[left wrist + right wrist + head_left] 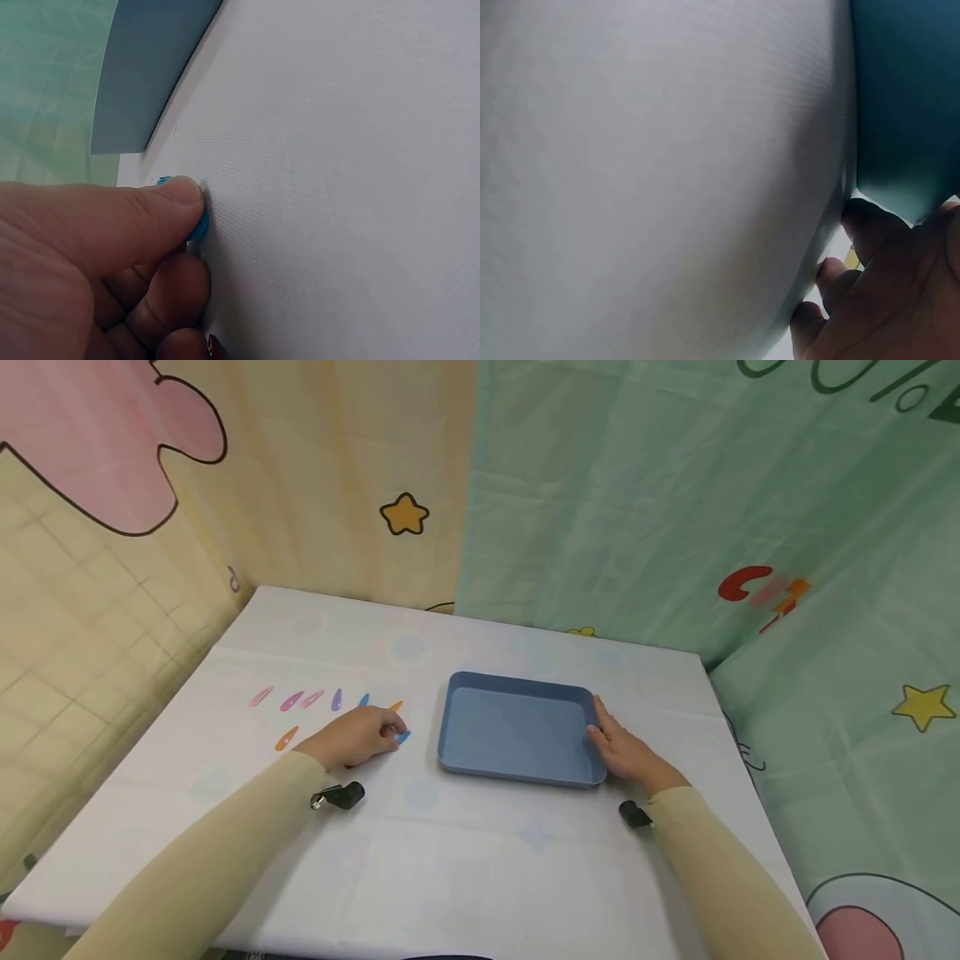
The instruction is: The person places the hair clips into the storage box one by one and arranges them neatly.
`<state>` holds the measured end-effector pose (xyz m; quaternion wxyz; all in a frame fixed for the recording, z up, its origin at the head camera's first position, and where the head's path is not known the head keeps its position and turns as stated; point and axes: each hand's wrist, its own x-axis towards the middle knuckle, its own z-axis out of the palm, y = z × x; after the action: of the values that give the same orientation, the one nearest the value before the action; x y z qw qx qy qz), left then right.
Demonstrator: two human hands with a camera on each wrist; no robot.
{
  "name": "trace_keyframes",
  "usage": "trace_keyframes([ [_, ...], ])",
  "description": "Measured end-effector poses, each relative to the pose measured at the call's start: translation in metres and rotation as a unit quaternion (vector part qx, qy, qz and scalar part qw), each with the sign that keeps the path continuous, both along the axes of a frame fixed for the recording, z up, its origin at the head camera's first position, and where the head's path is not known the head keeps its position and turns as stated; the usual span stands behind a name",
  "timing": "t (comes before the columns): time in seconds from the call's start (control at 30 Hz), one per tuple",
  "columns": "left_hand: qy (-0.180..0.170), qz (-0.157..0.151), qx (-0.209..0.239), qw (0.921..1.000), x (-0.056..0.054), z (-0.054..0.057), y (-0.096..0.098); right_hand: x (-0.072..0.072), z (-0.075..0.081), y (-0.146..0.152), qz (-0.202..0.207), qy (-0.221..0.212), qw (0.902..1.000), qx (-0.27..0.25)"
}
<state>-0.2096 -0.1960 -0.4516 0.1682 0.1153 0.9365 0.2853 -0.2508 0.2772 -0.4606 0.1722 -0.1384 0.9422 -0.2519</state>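
Observation:
My left hand (358, 735) is low over the table, left of the tray, pinching a blue teardrop-shaped hair clip (402, 737) between thumb and fingers. In the left wrist view the thumb covers most of that clip (199, 226). At the right end of a blue-grey rectangular tray (517, 779), my right hand (626, 750) holds the rim, thumb over the edge and fingers along the outer wall. Around the left hand lie more clips: pink (261, 696), magenta (291, 702), purple (337, 699), blue (364, 700) and orange (287, 738). Another orange clip (395, 706) is partly hidden.
A white cloth with faint prints covers the table (465, 868). Patterned curtains (585, 510) hang behind it and at both sides. Small black wrist cameras (341, 795) hang beneath the sleeves. The tray bears nothing inside.

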Motion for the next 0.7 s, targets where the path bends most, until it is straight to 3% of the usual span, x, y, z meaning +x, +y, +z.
trace_keyframes([
  [0.2, -0.021, 0.026, 0.042, 0.9985, -0.002, -0.002, -0.004, 0.000, -0.001, 0.000, -0.001, 0.001, 1.0000, 0.006],
  [0.37, 0.018, 0.035, 0.060, 0.9975, -0.005, 0.001, -0.004, 0.001, 0.001, 0.000, -0.005, -0.004, 0.9999, 0.011],
  [0.7, 0.056, 0.071, 0.102, 0.9907, -0.019, 0.010, 0.010, 0.000, 0.001, -0.001, -0.009, -0.006, 0.9998, 0.015],
])
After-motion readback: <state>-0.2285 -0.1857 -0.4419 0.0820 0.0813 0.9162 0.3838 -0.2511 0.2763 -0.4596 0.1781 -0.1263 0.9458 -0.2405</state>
